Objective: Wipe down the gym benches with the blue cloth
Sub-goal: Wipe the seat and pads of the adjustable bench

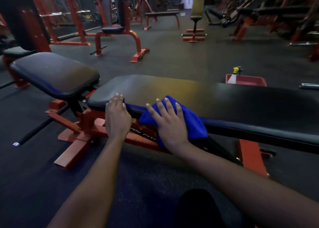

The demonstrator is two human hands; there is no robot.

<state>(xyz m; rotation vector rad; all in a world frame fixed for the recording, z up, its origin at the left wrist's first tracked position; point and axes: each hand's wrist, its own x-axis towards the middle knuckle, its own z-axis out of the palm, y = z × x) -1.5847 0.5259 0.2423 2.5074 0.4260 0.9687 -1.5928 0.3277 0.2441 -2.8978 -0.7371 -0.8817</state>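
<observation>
The right hand [170,124] lies flat on the blue cloth [193,122], its fingers spread and straight, pressing it down, not gripping it. The cloth is draped over the near edge of the long black bench pad [224,96]. Part of it is bunched under the palm and the rest hangs down the side below the wrist.

Just to the left of that hand, the left hand [117,115] rests on the same edge near the pad's end. Its fingers are laid over the top and it holds nothing; whether the thumb hooks under the edge is hard to tell.

The cloth looks soft, light and limp, so it will fold and creep under a sliding palm. A broad flat press on its middle, or a gathered handful, should hold it best. The vinyl pad looks smooth and firm, so the cloth should glide easily. Most of the pad stretches away to the right of the right hand, apparently yet to be covered.

Left of the left hand sits 1 separate seat pad [55,74] on the red frame [81,136]. Beyond the right hand, past the pad, a spray bottle [234,75] stands in a red tray [250,81].
</observation>
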